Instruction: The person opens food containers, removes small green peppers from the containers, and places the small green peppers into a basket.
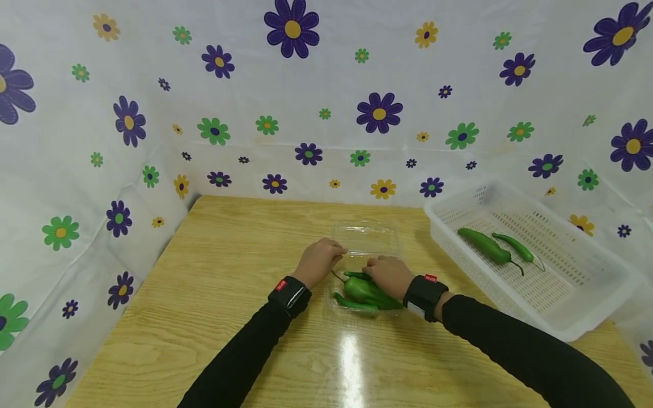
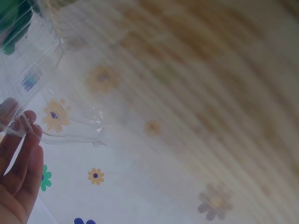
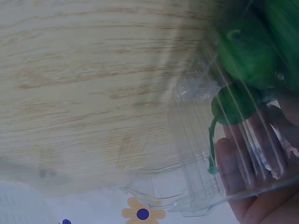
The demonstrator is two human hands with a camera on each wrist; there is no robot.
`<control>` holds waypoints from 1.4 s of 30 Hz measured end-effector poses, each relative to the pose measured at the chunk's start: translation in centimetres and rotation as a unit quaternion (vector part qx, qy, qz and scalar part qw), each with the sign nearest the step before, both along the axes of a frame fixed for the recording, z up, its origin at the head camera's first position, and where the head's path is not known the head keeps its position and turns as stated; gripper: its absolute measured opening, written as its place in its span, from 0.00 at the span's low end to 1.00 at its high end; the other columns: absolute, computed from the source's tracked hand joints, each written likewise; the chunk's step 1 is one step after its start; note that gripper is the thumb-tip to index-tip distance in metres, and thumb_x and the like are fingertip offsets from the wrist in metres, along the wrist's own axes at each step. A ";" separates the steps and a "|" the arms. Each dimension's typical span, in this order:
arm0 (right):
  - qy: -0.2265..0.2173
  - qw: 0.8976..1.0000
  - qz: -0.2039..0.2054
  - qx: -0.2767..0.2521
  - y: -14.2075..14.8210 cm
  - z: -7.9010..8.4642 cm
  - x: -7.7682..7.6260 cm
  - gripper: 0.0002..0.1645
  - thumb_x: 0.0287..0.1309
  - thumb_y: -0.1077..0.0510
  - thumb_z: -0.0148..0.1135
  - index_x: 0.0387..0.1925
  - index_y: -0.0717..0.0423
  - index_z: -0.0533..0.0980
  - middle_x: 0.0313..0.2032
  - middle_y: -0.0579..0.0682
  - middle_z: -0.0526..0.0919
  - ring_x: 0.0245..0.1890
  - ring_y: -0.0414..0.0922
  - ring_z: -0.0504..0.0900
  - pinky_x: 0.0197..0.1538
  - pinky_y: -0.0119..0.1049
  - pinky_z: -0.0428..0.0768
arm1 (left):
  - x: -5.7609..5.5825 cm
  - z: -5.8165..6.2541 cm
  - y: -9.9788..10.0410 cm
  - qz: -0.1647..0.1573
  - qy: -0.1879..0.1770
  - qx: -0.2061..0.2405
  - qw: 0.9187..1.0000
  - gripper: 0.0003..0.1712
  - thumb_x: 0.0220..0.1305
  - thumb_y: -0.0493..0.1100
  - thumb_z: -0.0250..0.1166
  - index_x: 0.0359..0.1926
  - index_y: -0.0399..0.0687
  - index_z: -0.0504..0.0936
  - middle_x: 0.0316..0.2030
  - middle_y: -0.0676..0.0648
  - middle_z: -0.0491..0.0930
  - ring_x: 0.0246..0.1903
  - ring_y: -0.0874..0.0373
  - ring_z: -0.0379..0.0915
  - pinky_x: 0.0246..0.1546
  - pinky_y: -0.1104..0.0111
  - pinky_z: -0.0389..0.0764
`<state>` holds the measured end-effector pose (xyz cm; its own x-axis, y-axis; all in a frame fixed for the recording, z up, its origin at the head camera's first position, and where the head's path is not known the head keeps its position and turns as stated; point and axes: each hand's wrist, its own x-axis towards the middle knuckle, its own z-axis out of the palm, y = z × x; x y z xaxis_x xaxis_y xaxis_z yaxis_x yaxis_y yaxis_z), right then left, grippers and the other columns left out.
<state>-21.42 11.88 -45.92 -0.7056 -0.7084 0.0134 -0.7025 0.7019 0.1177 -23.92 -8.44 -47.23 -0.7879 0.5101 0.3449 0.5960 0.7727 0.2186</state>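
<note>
A clear plastic clamshell box [image 1: 331, 309] lies with its lid [image 1: 366, 238] folded back away from me. Several green peppers [image 1: 364, 292] fill its near half. My left hand [image 1: 318, 262] pinches the box's clear edge near the hinge; in the left wrist view its fingertips [image 2: 29, 116] meet at that plastic edge. My right hand [image 1: 390, 276] reaches into the box from the right, fingers bent over a dark green pepper [image 1: 359, 275] at the far side. Through the ribbed wall in the right wrist view, those fingers [image 3: 226, 154] lie against a stemmed pepper [image 3: 233, 105].
A white perforated plastic basket [image 1: 461, 272] stands at the right on the wooden table [image 1: 229, 243], holding a thick green pepper [image 1: 484, 245] and a thinner one [image 1: 514, 247]. A flowered white curtain [image 1: 326, 73] hangs behind the table and along its sides.
</note>
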 end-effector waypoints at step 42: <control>-0.031 0.999 -0.002 -0.021 -0.1 0.1 -0.2 0.04 0.61 0.65 0.57 0.38 0.55 0.72 0.22 0.51 0.80 0.22 0.47 0.80 0.21 0.38 0.77 | 0.0 -0.2 0.0 0.001 0.002 0.003 1.000 0.12 0.60 0.38 0.64 0.45 0.48 0.86 0.39 0.48 0.85 0.43 0.55 0.79 0.44 0.68 0.83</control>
<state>-21.61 11.78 -45.80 -0.7087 -0.7055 -0.0003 -0.7049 0.7080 0.0438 -23.90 -8.45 -47.40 -0.7881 0.5059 0.3508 0.5948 0.7727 0.2219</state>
